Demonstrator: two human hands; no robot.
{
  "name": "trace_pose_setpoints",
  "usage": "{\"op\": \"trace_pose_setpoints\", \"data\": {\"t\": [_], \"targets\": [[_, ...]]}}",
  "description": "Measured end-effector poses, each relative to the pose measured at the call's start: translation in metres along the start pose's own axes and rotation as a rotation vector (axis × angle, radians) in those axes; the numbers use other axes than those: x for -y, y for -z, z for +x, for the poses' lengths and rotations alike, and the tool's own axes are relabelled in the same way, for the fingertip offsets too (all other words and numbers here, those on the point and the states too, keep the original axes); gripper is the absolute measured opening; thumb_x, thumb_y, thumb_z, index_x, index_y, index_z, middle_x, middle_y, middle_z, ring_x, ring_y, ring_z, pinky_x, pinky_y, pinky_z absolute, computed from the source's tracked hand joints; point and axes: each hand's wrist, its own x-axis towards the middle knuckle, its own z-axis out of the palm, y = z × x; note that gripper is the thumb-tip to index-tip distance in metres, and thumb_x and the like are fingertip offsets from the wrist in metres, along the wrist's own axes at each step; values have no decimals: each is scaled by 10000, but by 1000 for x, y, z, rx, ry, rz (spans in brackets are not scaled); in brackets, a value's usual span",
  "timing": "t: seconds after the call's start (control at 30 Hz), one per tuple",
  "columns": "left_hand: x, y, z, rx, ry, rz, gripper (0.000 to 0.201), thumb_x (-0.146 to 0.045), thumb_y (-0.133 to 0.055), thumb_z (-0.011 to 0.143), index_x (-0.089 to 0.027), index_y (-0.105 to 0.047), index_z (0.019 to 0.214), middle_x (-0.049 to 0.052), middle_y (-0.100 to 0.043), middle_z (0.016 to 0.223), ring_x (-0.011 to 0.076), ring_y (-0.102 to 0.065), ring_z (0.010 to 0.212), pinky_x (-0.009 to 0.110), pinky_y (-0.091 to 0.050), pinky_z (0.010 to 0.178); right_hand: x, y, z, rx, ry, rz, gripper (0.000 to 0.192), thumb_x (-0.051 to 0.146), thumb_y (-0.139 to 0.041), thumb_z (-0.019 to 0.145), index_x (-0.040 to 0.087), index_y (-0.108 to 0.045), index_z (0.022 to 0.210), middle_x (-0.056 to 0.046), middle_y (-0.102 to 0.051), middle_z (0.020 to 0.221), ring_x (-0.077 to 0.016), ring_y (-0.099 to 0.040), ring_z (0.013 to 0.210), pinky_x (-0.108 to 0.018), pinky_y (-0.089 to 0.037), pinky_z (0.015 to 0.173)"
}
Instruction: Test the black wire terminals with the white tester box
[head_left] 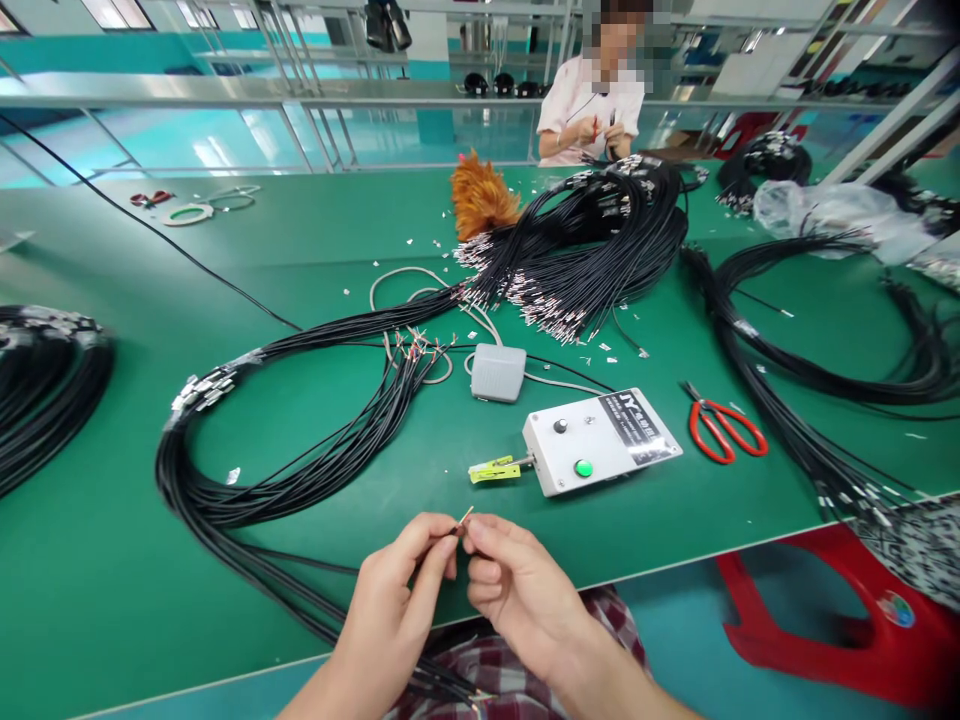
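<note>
Several black cable bundles (315, 470) are sprawling across the green counter (112, 560), looping just beyond the hands. A white test box (600, 440) with a yellow-green clip (493, 469) is sitting near the hands, a grey foot pedal (498, 372) behind it, red scissors (724, 428) lying to its right. An orange feather duster (480, 198) is lying far back, where another person (592, 100) is working. The left hand (394, 610) and right hand (517, 585) are meeting above the counter's near edge, fingers (442, 550) pinching shut on a thin wire end (465, 518) poking up between the fingertips. The cable itself is running down under the palms, mostly hidden; the wire tips are too small to make out.
</note>
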Motion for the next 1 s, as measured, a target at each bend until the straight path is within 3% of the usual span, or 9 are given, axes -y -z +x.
{"op": "trace_pose_setpoints", "data": {"t": [0.33,0.57,0.67,0.83,1.0], "targets": [[8,-6,-3,-78,108,-148,161,-310,-509,928,-237,-579,1054,-4,-673,736,168,-670,673,237,-544,623,-17,-7,2,18,60,40,359,294,-947,522,123,-700,718,31,-603,613,22,-388,447,-89,-275,420],[11,-3,-8,-31,94,-166,214,-360,-486,954,-239,-623,1066,47,-693,974,198,-678,866,274,-564,748,-16,-4,0,-41,445,-467,321,412,-854,628,147,-682,685,13,-634,571,-53,-482,440,-185,-391,454],[5,2,-6,7,75,-189,223,-357,-510,947,-242,-647,1080,65,-669,1047,222,-651,985,297,-550,826,-11,-2,-2,-62,514,-602,267,377,-816,659,158,-663,668,24,-614,548,-74,-508,446,-204,-415,460],[-7,7,4,84,76,-300,149,-324,-605,880,-227,-686,961,39,-630,928,187,-648,810,283,-549,740,-7,1,-1,-71,504,-646,238,349,-781,655,169,-626,644,30,-594,529,-82,-500,439,-206,-412,444],[-8,-3,9,-6,123,-309,123,-300,-703,777,-194,-665,826,18,-603,832,158,-608,693,249,-505,616,-4,5,-1,-80,611,-817,149,256,-741,666,171,-619,654,29,-598,581,-86,-494,498,-208,-419,490]]}}
